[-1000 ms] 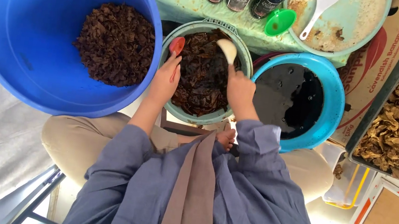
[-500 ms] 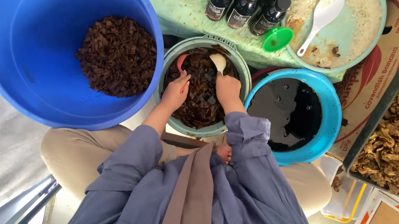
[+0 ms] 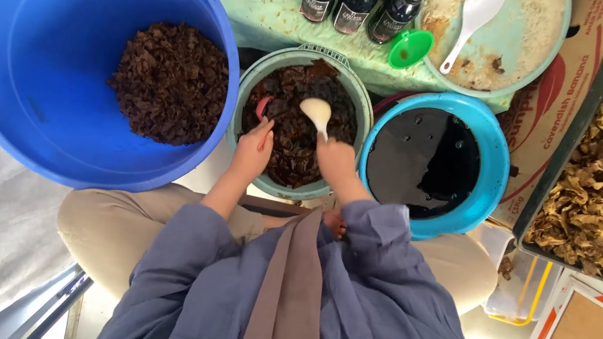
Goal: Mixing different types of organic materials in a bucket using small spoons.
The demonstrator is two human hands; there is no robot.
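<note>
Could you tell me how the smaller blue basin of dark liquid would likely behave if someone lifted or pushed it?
The smaller blue basin looks well filled with dark liquid, so it would probably feel heavy for its size. The liquid would likely slosh and spill with a quick push. Its wide, low shape suggests it would slide rather than tip, though its thin plastic rim may flex.

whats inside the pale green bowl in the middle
The pale green round bowl holds dark brown wet leafy pieces. The right hand holds a white spoon in them; the left hand rests at the rim. The bowl's bottom is covered.
</note>
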